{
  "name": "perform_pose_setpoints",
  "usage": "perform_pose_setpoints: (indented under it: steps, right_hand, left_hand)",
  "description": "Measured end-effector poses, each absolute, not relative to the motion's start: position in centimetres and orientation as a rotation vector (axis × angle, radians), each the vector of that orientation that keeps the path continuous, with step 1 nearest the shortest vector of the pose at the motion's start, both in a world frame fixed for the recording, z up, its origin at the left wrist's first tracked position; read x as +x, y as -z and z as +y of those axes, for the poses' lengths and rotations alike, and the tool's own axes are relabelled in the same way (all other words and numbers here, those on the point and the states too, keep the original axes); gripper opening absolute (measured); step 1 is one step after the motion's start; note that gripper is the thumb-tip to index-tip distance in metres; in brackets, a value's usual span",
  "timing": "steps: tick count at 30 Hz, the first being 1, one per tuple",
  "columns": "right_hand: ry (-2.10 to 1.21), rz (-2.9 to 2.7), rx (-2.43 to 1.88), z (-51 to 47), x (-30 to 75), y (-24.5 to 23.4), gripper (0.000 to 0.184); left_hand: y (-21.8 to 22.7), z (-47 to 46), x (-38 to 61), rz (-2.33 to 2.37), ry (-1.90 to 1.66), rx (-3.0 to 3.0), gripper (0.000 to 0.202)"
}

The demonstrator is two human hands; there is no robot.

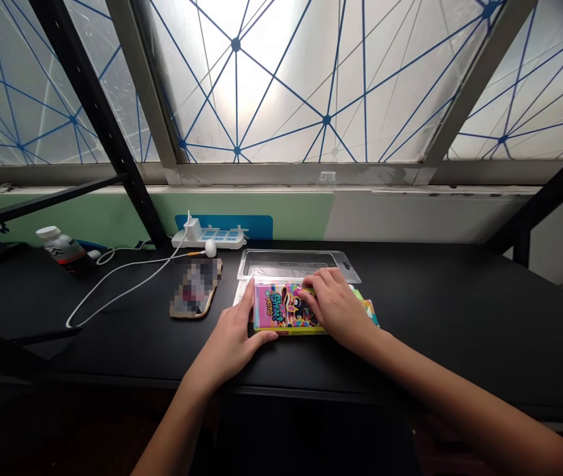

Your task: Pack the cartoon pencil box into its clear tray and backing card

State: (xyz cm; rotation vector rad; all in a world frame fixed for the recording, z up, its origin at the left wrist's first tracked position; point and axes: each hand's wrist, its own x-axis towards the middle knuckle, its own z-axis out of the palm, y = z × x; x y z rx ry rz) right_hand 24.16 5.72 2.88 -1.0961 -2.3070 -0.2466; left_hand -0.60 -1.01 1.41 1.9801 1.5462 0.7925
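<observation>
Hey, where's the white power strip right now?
Head view: the power strip sits at the back of the black table, left of centre, just behind the phone and left of the clear plastic tray.

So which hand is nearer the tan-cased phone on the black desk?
Left. The left hand holds the colourful flat pack just right of the phone; the right hand lies on it, farther right.

On bench: 1 colourful pack, 1 clear plastic tray, 1 phone, 1 white cable. By back edge: 1 power strip; nr back-left corner, 1 bottle. 2 grips: left grip, right grip.
</observation>
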Motion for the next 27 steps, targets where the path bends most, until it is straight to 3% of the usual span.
perform_pose_setpoints:
  steps: [3,6,8,11,15,17,20,24,27]
  right_hand:
    - [0.355,-2.181,-0.938,4.6,24.6,-3.5,0.020]
    - [0.388,-2.185,-0.724,2.3,26.0,-4.7,0.014]
    - [0.278,-2.292,-0.626,0.5,27.4,-5.4,0.022]
    - [0.061,-2.464,-0.658,-1.1,30.2,-5.5,0.048]
    - [-0.121,-2.528,-1.047,-0.4,33.9,-3.0,0.102]
    - [-0.241,-2.500,-1.219,0.4,35.3,-1.5,0.112]
    - [-0.385,-2.402,-1.260,1.3,36.1,-0.3,0.101]
    - [-0.473,-2.116,-1.327,1.8,35.6,-0.9,0.062]
    - [-0.527,-1.948,-1.403,2.0,35.1,-1.6,0.048]
  left_hand:
    - [-1.9,-1.1,-0.9,1.449,-0.871,1.931,0.067]
    - [-2.4,-1.3,-1.3,1.395,-0.926,1.782,0.070]
    - [-2.6,-1.5,-1.4,1.428,-0.920,1.710,0.070]
    - [-2.5,-1.4,-1.6,1.466,-0.832,1.748,0.064]
    - [-1.9,-1.2,-1.7,1.478,-0.749,1.846,0.075]
    - [-1.6,-1.1,-1.7,1.495,-0.746,1.874,0.075]
    - [-1.5,-1.2,-1.6,1.523,-0.743,1.885,0.070]
    - [-1.5,-1.4,-1.6,1.474,-0.825,1.809,0.066]
    - [-1.4,-1.4,-1.6,1.373,-0.919,1.772,0.070]
